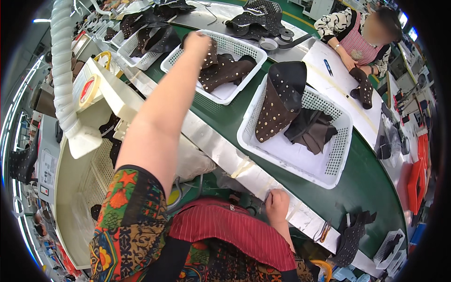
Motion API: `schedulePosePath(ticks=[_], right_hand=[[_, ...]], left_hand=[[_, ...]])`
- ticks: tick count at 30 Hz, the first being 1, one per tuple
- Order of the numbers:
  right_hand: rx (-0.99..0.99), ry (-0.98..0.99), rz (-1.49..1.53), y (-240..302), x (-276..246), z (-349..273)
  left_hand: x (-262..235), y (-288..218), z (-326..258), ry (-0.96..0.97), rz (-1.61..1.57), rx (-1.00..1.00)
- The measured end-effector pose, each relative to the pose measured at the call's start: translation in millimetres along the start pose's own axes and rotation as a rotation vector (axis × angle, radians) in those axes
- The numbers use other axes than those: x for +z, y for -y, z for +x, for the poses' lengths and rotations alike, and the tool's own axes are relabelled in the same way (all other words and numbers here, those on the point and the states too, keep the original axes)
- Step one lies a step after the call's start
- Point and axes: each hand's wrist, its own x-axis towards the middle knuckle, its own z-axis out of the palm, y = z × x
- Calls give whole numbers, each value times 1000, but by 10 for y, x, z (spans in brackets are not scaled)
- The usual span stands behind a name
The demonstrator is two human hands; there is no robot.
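Observation:
My left hand (pixel 196 44) reaches over the far white basket (pixel 225 100), its fingers closed on a dark brown studded leather piece (pixel 210 55). More studded brown leather (pixel 225 73) lies folded in that basket, right of the hand. My right hand (pixel 277 206) rests curled at the metal edge strip (pixel 211 141) of the green conveyor; whether anything is inside its fingers is hidden. In the nearer white basket (pixel 315 177), a studded leather piece (pixel 278 110) leans over the far left side, and a plain dark brown piece (pixel 312 130) lies crumpled.
Across the conveyor, a co-worker (pixel 361 40) handles a studded piece (pixel 362 88) on a white table. A white ventilation hose (pixel 63 70) hangs at left above a cream machine tray (pixel 70 207). Small snips (pixel 325 231) lie on the metal strip, near dark studded material (pixel 350 237).

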Motion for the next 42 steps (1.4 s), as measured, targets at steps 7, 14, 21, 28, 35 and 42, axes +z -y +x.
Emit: schedulePosePath(ticks=[7,14,21,28,35,42], right_hand=[[5,61,-32,3,-10,14],[13,98,-50,-8,-20,-5],[-4,78,-69,13,-34,23],[-7,66,-76,31,-47,7],[-36,42,-44,8,-15,-5],[-45,56,-37,0,7,12]], left_hand=[[1011,125,-669,378,511,241],[1461,307,-443,369,808,506],[1312,86,-455,626,1130,430],[967,-14,-493,432,928,400],[94,-549,-508,-239,261,475],[-503,-1365,-1872,-232,-203,837]])
